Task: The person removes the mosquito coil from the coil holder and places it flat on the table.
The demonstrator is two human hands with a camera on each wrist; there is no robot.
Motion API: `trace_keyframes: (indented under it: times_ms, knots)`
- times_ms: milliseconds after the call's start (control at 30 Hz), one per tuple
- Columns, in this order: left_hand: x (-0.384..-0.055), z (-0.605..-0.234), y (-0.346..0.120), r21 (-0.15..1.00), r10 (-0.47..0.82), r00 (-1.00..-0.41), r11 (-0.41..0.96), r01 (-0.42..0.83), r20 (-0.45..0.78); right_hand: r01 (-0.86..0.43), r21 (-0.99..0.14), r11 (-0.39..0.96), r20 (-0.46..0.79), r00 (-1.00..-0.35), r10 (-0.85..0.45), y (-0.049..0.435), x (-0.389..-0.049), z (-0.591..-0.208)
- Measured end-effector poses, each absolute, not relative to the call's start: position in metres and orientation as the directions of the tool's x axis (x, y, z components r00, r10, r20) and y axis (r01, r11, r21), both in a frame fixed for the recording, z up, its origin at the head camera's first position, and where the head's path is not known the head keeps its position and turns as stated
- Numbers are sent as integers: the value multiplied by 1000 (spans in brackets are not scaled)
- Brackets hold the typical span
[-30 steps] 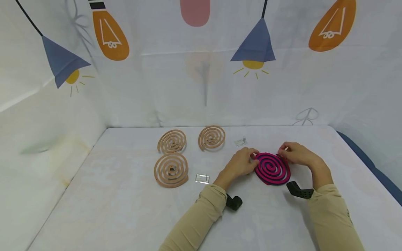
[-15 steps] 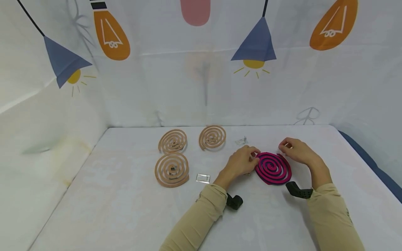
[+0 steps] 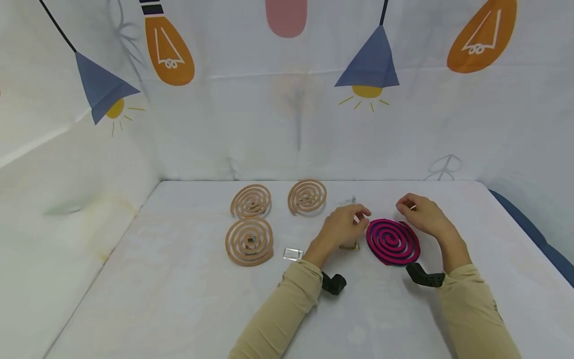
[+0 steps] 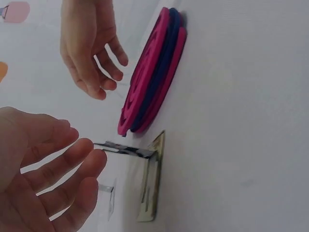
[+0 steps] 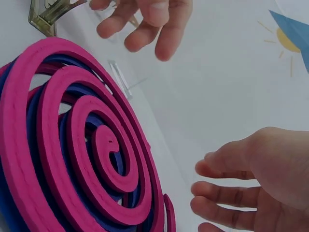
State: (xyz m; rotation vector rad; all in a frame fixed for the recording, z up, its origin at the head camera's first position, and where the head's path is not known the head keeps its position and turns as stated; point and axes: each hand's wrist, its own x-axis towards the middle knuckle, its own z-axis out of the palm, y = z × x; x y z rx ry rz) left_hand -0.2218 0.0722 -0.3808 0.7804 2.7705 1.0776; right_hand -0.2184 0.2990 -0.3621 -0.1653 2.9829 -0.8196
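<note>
Two bare hands [image 4: 48,174] [image 4: 82,43] near pink and blue coils [image 4: 153,63] and a metal stand [image 4: 152,188]

A white curtain [image 3: 251,124] bears blue lamps [image 3: 369,65] and orange bulbs [image 3: 170,45].

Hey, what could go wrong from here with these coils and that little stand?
The left grip is close to the small gold-coloured metal stand, so a careless sweep might catch its raised prong and shift it.

The stacked pink and blue flat spiral coils have slender, closely spaced turns, so lifting one by its edge could bend it or snag the others.
</note>
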Motion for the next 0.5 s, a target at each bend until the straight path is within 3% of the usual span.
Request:
trace_keyframes:
  times_ms: [500]
  knots:
    - [-241, -374, 48, 699, 440, -877, 565, 438, 194, -133, -578, 805, 25, -989, -145, 289, -220, -360]
